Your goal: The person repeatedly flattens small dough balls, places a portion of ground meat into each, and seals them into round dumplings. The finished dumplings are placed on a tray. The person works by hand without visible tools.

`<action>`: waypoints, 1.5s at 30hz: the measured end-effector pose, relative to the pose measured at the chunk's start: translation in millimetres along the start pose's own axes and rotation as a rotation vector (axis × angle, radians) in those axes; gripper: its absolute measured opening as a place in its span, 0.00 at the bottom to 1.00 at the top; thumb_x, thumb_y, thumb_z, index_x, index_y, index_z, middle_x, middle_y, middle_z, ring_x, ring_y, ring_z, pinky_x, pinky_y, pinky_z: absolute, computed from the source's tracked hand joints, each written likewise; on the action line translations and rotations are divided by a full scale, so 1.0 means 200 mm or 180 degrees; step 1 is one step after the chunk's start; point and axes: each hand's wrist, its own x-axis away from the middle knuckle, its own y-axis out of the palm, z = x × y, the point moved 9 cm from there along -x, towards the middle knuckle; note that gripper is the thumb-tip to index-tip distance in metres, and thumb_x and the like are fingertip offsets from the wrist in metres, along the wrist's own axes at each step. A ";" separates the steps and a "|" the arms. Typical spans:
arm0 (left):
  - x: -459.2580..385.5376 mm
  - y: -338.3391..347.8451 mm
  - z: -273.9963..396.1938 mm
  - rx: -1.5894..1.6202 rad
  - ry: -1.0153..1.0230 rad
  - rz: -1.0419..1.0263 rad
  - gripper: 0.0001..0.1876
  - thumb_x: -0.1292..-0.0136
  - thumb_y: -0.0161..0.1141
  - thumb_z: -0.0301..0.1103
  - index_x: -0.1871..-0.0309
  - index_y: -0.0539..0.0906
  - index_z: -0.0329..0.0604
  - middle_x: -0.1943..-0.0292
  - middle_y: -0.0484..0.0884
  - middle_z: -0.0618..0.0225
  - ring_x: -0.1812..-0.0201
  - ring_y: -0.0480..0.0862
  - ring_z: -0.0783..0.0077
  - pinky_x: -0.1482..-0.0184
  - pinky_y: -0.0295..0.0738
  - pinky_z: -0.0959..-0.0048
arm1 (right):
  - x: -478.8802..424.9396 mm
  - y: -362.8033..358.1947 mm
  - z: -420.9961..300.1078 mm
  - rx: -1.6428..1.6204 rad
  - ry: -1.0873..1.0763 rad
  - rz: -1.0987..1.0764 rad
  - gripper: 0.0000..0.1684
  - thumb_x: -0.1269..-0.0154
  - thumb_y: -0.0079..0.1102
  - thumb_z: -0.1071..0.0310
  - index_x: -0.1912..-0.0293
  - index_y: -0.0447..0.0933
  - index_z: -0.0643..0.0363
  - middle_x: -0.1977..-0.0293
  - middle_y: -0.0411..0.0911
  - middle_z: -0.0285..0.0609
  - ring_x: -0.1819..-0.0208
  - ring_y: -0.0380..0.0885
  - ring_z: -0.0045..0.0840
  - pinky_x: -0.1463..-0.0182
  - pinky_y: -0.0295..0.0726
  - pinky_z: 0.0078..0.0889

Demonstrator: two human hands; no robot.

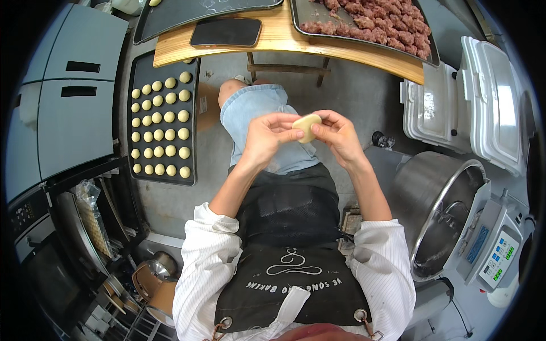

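Note:
A flattened round of pale dough (306, 128) is held up above my lap between both hands. My left hand (273, 134) pinches its left edge with thumb and fingers; my right hand (337, 132) grips the right edge, thumb lying on the face of the dough. Rows of pale dough balls (158, 135) sit on a black baking tray (194, 164) to the left. Beyond my hands, at the upper right, a metal tray (303, 17) carries many lumps of reddish filling (375, 27).
A wooden table (277, 38) with a dark phone (226, 32) and another black tray (183, 15) lies ahead. White lidded bins (490, 102) and a steel mixing bowl (435, 213) beside a control panel (497, 260) stand right. Cabinets (81, 111) and racks line the left.

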 end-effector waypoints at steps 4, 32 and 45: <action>-0.01 0.00 0.02 -0.0110 -0.0091 -0.0200 0.24 0.43 0.73 0.19 0.41 0.82 0.29 0.55 0.89 0.57 0.55 0.89 0.71 0.50 0.84 0.74 | -0.01 0.01 0.03 0.0444 0.0202 -0.0222 0.19 0.35 0.73 0.69 0.48 0.80 0.66 0.55 0.85 0.43 0.53 0.84 0.24 0.45 0.82 0.28; -0.20 0.12 -0.17 0.4023 -0.0236 -0.0568 0.28 0.20 0.39 0.47 0.28 0.67 0.35 0.26 0.68 0.51 0.25 0.66 0.53 0.25 0.64 0.57 | 0.15 0.50 -0.20 0.4853 -0.2356 -0.1291 0.36 0.42 0.74 0.60 0.34 0.75 0.55 0.32 0.72 0.43 0.29 0.69 0.39 0.25 0.64 0.53; -0.29 0.12 -0.28 0.3260 0.0012 -0.1147 0.34 0.18 0.33 0.56 0.29 0.69 0.34 0.32 0.74 0.49 0.30 0.74 0.55 0.30 0.72 0.62 | -0.82 0.27 -1.16 0.5557 -0.3346 0.1187 0.26 0.42 0.74 0.65 0.45 0.79 0.60 0.58 0.85 0.50 0.54 0.82 0.46 0.48 0.80 0.46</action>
